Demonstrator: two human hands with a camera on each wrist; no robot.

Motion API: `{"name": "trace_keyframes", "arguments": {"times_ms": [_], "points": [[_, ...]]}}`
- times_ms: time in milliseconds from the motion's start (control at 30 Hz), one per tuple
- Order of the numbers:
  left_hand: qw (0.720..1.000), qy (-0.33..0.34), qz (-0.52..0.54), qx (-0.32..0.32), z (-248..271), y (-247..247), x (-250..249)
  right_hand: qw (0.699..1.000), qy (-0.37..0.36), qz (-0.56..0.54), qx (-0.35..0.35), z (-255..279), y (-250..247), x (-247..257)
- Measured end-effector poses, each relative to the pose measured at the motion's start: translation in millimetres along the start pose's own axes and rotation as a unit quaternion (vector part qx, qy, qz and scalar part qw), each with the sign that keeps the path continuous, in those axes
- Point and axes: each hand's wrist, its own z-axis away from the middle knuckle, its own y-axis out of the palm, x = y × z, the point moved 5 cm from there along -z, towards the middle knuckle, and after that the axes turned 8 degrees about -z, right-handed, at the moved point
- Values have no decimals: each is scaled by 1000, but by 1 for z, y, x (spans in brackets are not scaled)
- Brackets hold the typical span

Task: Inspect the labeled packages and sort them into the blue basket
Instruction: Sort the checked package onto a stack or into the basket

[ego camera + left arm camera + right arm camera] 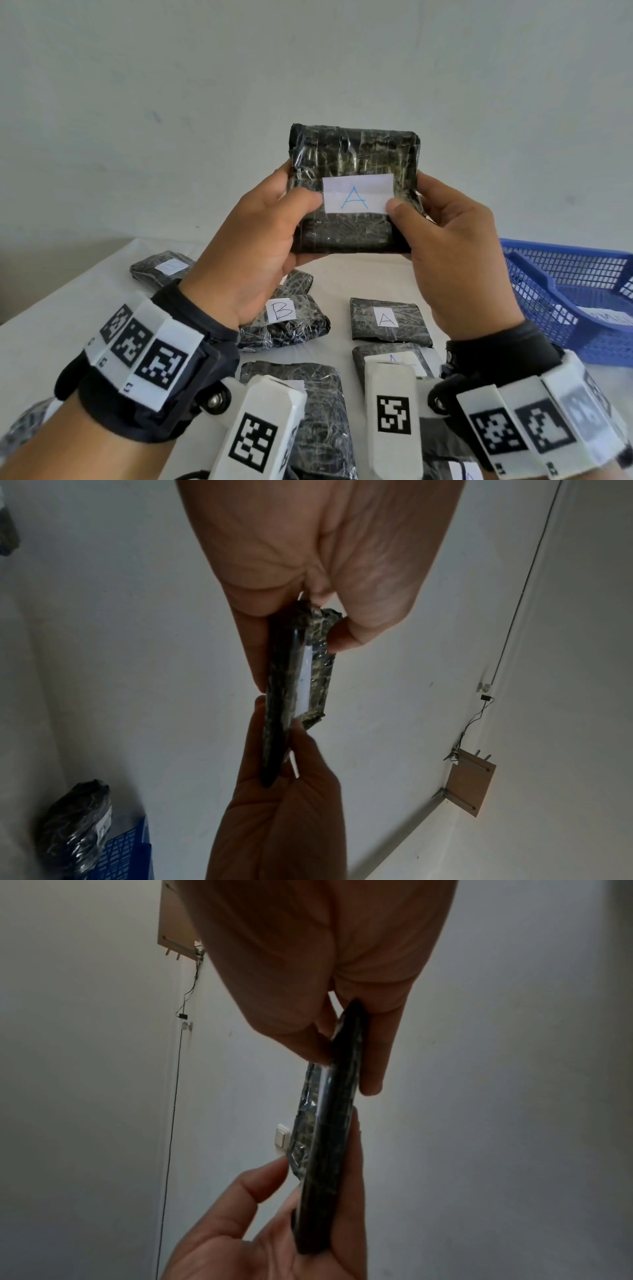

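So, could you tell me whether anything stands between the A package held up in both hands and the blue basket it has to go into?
Nothing visible does. The held package, gripped by the left hand and right hand, is raised above the table, and the blue basket sits open-topped to its right. The other packages lie lower, on the table.

Both hands, left and right, are raised, thumbs forward, fingers curled behind.

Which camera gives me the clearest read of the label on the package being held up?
The head view: the white label faces the camera, its blue letter A legible, on the package gripped by the left hand and right hand. The left wrist view shows the label only as an edge-on white strip; the right wrist view shows no label.
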Motion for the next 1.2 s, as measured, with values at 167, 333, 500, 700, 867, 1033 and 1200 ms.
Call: {"name": "trace_keyframes", "arguments": {"times_ms": [167,333,500,700,867,1033,1200], "points": [[1000,13,-11,-1,1,1,0,998,-23,54,28,3,7,6],[999,31,-27,-3,2,1,-2,991,-42,119,47,6,12,11],[1000,16,-22,1,2,0,-1,991,-23,114,72,4,11,9],[1000,-14,5,-1,1,-3,0,994,24,-7,102,-1,1,2],[998,-33,55,-12,-2,-9,4,990,90,-106,4,-4,-9,-4],[999,-31,-17,-16,-6,-17,12,987,131,-93,24,-1,-9,-3],[998,-32,27,-39,-9,-19,13,986,88,75,123,-1,-6,0]]}}
